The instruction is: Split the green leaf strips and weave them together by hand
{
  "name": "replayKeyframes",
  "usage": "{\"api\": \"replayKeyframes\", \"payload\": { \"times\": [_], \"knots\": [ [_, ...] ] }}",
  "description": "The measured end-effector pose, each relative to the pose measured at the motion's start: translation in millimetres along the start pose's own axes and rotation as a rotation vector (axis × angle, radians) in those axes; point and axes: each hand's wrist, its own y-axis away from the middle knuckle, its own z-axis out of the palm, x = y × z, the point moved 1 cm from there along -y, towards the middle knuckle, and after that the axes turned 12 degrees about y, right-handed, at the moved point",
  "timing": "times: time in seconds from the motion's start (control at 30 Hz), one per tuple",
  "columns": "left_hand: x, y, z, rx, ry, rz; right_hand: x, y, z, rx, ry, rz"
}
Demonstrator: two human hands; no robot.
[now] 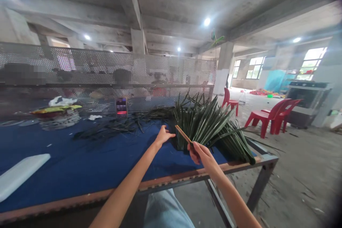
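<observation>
My right hand (200,152) is closed around a narrow, flat tan strip (183,134), perhaps wood or bamboo, which points up and to the left. Behind that strip stands a thick fan of long dark green leaves (199,121), its cut ends low on the blue tabletop (128,164). My left hand (164,136) is open just left of these leaves, thumb stretched toward them and fingers apart, holding nothing. A second bundle of green leaves (239,146) lies to the right, by the table corner.
Loose leaf trimmings (109,130) are strewn over the table's middle. A white foam slab (22,174) lies at left, near a basket (60,119). A phone (121,107) leans against the perforated metal screen (149,67). Red chairs (269,115) stand beyond the table's right end.
</observation>
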Motion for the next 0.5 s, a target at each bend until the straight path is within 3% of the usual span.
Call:
{"api": "replayKeyframes", "payload": {
  "times": [0.07, 0.13, 0.2, 0.27, 0.37, 0.5],
  "knots": [
    [7.6, 5.6, -5.2, 0.028, -0.021, 0.232, 4.1, -23.6, 6.8, -0.028, -0.106, 0.010],
    [15.4, 11.9, -11.3, -0.075, 0.042, 0.307, 4.6, -47.0, 10.2, -0.066, -0.178, 0.017],
    [21.1, 17.5, -17.9, -0.261, 0.196, 0.211, 3.2, -69.8, 13.3, -0.153, -0.225, 0.040],
    [24.3, 21.0, -24.9, -0.377, 0.383, 0.075, 2.8, -89.1, 18.0, -0.221, -0.221, 0.059],
    [25.0, 20.6, -34.8, -0.311, 0.535, 0.004, 7.8, -104.4, 29.9, -0.277, -0.146, 0.072],
    [22.9, 18.3, -39.9, -0.205, 0.478, 0.061, 22.2, -103.4, 44.3, -0.189, -0.047, 0.061]
  ]
}}
